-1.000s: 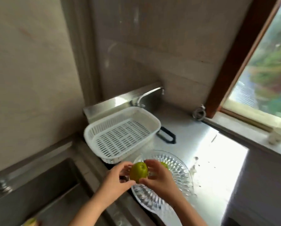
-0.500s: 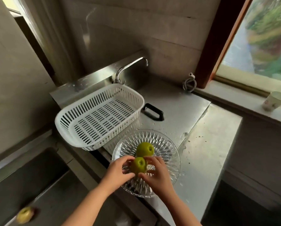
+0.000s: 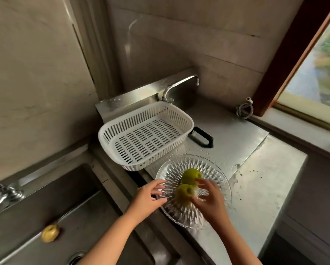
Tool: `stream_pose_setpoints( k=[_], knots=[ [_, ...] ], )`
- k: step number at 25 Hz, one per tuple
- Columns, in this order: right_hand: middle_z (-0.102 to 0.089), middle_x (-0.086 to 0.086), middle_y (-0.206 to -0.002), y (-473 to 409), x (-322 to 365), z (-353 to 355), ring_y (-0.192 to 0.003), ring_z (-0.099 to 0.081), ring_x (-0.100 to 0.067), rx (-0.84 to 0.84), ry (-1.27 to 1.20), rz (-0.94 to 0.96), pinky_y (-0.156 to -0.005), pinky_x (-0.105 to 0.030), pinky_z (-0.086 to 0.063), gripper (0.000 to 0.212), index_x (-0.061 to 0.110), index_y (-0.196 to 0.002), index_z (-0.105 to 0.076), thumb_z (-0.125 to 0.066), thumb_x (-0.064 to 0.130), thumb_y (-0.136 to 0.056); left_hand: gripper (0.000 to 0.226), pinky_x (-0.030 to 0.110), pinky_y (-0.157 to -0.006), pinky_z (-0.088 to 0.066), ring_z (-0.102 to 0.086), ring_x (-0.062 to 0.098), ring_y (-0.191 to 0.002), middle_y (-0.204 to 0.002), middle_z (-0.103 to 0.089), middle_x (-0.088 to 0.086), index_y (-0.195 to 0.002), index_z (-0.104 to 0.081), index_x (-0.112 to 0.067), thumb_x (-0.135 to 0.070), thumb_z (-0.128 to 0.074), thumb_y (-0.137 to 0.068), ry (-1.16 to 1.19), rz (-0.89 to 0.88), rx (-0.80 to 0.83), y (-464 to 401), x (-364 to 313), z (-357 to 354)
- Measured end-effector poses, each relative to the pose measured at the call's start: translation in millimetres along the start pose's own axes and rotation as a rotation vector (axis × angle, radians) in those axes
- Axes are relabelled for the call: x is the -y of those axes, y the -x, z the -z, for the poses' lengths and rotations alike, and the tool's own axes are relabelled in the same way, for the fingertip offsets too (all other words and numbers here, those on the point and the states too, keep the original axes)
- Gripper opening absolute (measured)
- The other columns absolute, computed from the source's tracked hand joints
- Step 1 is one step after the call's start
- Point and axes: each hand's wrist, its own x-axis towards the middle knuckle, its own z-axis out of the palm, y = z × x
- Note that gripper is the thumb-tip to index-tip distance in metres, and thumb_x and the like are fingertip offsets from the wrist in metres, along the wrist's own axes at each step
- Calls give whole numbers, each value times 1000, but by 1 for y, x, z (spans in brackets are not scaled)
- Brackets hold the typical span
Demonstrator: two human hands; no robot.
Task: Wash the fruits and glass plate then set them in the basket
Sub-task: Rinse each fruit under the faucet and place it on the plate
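Note:
A cut-glass plate (image 3: 216, 174) sits on the steel counter with two green fruits on it. The far fruit (image 3: 191, 175) lies near the middle and the near fruit (image 3: 184, 194) rests just in front of it. My left hand (image 3: 150, 196) is at the plate's left rim, fingers apart, off the fruit. My right hand (image 3: 210, 199) hovers over the plate with fingers spread, its fingertips against the near fruit's right side. A white slotted basket (image 3: 103, 131) stands behind the plate, with nothing in it. A yellowish fruit (image 3: 49, 233) lies in the sink.
The steel sink (image 3: 68, 197) is at the lower left, with a tap (image 3: 7, 194) on its left. A second tap (image 3: 179, 85) rises behind the basket. A black handle (image 3: 200, 139) lies on the wet counter, a coiled hose (image 3: 244, 110) by the window.
The green fruit held by both hands has come down onto the plate. My left hand has drawn away to the left and my right hand's fingers have spread. The view tilted downward.

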Motion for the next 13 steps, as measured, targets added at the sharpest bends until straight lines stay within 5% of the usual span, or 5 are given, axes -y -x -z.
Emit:
stream_pose_setpoints(
  k=[6,9,11,13],
  knots=[
    [-58,-4,-105,4,90,-47,-89,-59,-16,55,120,316,-76,-29,-52,38,13,-105,-65,-77,16,-69,36,9,-72,-50,-66,8,-82,-91,-67,-9,-111,-59,-27,-9,-64,-80,45,56,-240,60,38,85],
    [-57,-1,-103,14,134,-116,-89,-58,-11,221,114,353,-75,-30,-52,36,15,-108,-64,-72,18,-73,32,24,-79,-52,-67,18,-83,-88,-67,-4,-111,-60,-19,-6,-61,-82,83,151,-366,114,78,132],
    [-53,7,-99,22,154,-176,-87,-52,1,337,131,367,-75,-25,-48,35,22,-108,-63,-70,24,-74,28,20,-80,-50,-68,16,-81,-86,-69,-2,-104,-61,-24,-6,-61,-83,111,236,-478,153,112,160],
    [-54,9,-103,26,159,-239,-92,-56,-3,468,145,336,-77,-25,-50,38,25,-111,-61,-69,26,-74,29,15,-77,-47,-68,16,-78,-84,-72,5,-93,-61,-30,-4,-62,-82,139,337,-611,186,151,179]
  ],
)
